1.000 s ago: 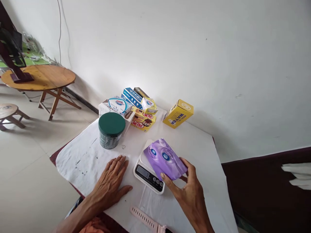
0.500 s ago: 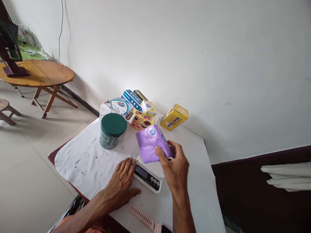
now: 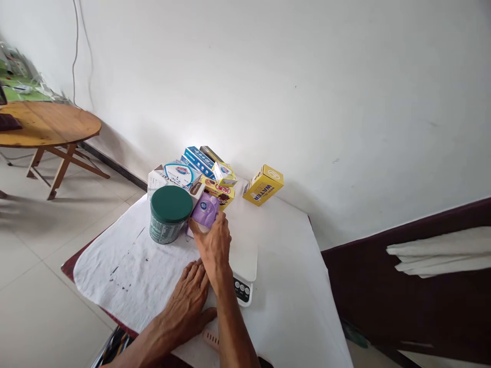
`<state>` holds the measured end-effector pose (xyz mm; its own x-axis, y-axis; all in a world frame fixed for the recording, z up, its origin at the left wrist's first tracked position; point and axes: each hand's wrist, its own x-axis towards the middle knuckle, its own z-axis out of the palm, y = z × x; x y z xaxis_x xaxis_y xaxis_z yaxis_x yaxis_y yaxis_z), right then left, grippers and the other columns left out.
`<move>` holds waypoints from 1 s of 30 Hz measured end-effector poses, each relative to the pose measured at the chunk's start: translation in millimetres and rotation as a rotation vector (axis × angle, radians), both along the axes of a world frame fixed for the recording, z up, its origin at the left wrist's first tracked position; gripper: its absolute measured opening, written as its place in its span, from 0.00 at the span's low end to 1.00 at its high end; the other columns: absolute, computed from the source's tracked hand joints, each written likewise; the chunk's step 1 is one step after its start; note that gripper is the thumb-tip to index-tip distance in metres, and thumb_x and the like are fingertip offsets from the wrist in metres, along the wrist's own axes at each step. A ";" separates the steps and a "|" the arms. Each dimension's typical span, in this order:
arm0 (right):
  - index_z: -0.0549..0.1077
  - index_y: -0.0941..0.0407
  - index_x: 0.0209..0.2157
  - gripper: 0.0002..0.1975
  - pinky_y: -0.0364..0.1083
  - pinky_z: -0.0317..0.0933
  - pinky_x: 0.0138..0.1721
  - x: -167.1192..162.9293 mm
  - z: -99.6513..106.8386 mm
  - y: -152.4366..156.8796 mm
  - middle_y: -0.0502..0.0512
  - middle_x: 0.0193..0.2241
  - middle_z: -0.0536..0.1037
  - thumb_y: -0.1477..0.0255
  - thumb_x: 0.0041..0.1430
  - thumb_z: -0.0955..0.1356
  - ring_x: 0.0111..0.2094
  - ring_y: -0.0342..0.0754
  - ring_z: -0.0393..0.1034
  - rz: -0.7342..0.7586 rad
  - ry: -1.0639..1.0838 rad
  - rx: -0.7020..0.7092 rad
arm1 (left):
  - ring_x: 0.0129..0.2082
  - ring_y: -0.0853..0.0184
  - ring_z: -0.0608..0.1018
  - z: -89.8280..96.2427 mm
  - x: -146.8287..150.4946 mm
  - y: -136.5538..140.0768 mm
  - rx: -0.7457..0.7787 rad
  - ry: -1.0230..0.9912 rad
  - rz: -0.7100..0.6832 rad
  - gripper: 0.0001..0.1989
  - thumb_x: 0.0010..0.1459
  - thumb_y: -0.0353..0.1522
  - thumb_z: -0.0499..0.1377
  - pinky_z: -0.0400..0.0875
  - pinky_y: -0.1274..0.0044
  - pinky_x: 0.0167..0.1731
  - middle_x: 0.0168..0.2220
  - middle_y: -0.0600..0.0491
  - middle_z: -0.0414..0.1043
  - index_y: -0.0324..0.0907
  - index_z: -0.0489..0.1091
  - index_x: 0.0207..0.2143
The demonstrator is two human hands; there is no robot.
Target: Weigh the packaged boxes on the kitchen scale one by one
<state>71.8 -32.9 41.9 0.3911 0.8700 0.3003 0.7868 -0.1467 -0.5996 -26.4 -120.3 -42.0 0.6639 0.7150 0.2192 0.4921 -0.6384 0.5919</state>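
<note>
My right hand (image 3: 215,240) grips a purple soft pack (image 3: 206,209), perhaps tissues, between thumb and fingers. The pack stands beside the green-lidded canister (image 3: 171,214) and in front of a heap of boxes. Flat on the white cloth lies my left hand (image 3: 188,289), fingers stretched out, holding nothing. Partly hidden behind my right forearm is a white kitchen scale (image 3: 245,260); its plate is bare where it shows, and its display is covered. A pink watch strap (image 3: 210,339) lies near the front, mostly behind the forearm.
Behind the canister are a blue-and-white box (image 3: 180,175), a long blue box (image 3: 199,162) and a yellow snack box (image 3: 224,191). A yellow box marked WATER (image 3: 264,185) stands apart at the right, near the wall. A round wooden table (image 3: 57,122) is at far left.
My right hand has carried the purple pack from above the scale leftward and away from me, to beside the canister. The left hand stays flat. The view has shifted slightly right.
</note>
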 end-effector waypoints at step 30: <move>0.58 0.57 0.57 0.44 0.61 0.63 0.58 230.3 15.9 159.0 0.70 0.57 0.69 0.59 0.40 0.76 0.57 0.66 0.68 -0.587 0.206 0.230 | 0.63 0.55 0.72 -13.2 5.2 25.6 0.303 0.082 -0.034 0.41 0.74 0.42 0.49 0.69 0.68 0.56 0.66 0.47 0.66 0.41 0.24 0.74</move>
